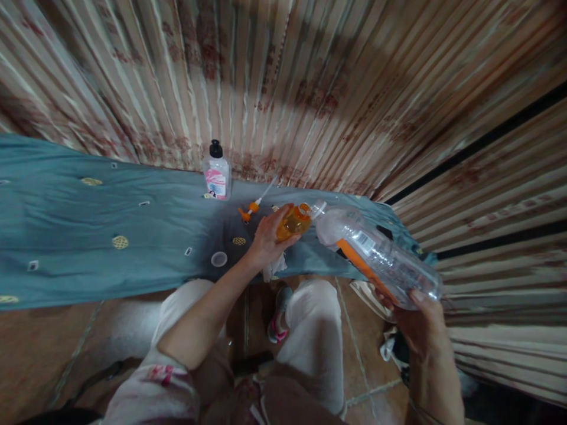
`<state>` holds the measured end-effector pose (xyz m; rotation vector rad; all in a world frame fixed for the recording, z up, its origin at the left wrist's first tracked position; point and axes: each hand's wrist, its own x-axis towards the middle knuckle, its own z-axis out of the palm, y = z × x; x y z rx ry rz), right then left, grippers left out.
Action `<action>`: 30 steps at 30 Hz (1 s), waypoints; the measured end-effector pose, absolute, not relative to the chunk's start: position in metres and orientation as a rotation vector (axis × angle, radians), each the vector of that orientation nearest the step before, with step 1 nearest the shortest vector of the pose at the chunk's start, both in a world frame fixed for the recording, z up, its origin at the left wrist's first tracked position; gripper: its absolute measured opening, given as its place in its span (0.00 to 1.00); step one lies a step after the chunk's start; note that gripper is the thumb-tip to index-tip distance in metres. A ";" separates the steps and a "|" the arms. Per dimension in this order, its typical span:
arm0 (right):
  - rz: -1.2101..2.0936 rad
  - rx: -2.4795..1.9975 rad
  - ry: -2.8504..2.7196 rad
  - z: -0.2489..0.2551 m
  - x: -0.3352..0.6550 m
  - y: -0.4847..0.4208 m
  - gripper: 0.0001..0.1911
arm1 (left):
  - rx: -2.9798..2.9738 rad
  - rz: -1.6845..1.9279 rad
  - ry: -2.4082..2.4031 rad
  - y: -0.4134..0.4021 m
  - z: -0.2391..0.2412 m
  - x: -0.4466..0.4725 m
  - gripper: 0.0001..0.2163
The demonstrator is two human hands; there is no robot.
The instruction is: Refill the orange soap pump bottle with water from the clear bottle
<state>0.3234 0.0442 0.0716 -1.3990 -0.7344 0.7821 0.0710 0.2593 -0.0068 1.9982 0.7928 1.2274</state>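
Note:
My left hand (266, 239) is closed around a small orange bottle (293, 221) standing on the blue cloth, with a white tissue (274, 267) tucked under the palm. My right hand (419, 321) grips the base of a large clear plastic bottle (376, 254) with an orange label stripe. That bottle is tilted, its open mouth right at the top of the orange bottle. An orange pump top with a white tube (253, 206) lies on the cloth just behind my left hand. A small clear cap (218, 258) lies to the hand's left.
A blue embroidered cloth (88, 236) covers the long surface in front of me. A clear bottle with a pink label and black cap (217, 174) stands at its back edge against the striped curtain (310, 77). My knees and the tiled floor (367, 354) are below.

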 end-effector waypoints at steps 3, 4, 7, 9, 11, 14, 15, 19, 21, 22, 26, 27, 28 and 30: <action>0.779 -1.413 -0.732 0.072 0.325 0.044 0.25 | 1.983 1.235 0.798 0.260 -0.009 0.071 0.31; 0.779 -1.422 -0.734 0.073 0.326 0.043 0.24 | 1.981 1.234 0.802 0.260 -0.009 0.071 0.31; 0.785 -1.452 -0.728 0.074 0.327 0.042 0.23 | 1.986 1.222 0.806 0.261 -0.010 0.071 0.32; 0.790 -1.462 -0.715 0.076 0.326 0.042 0.24 | 1.993 1.227 0.808 0.261 -0.011 0.071 0.33; 0.756 -1.454 -0.703 0.079 0.321 0.042 0.24 | 2.003 1.237 0.805 0.262 -0.013 0.072 0.33; 0.703 -1.435 -0.682 0.084 0.311 0.044 0.22 | 2.016 1.246 0.792 0.263 -0.014 0.073 0.33; 0.698 -1.431 -0.676 0.086 0.308 0.044 0.21 | 2.018 1.245 0.789 0.263 -0.014 0.073 0.33; 0.684 -1.428 -0.701 0.089 0.304 0.046 0.20 | 1.999 1.254 0.786 0.263 -0.016 0.074 0.33; 0.693 -1.440 -0.700 0.089 0.305 0.046 0.21 | 1.985 1.261 0.781 0.263 -0.017 0.075 0.33; 0.693 -1.444 -0.683 0.089 0.305 0.046 0.21 | 1.982 1.262 0.781 0.263 -0.017 0.075 0.34; 0.681 -1.439 -0.639 0.089 0.304 0.046 0.24 | 1.987 1.254 0.794 0.263 -0.016 0.075 0.33; 0.694 -1.441 -0.648 0.089 0.305 0.046 0.24 | 1.990 1.248 0.796 0.263 -0.015 0.075 0.33; 0.700 -1.442 -0.652 0.089 0.305 0.045 0.25 | 1.993 1.241 0.796 0.262 -0.014 0.075 0.33; 0.693 -1.445 -0.642 0.090 0.306 0.044 0.26 | 1.995 1.226 0.793 0.262 -0.013 0.075 0.33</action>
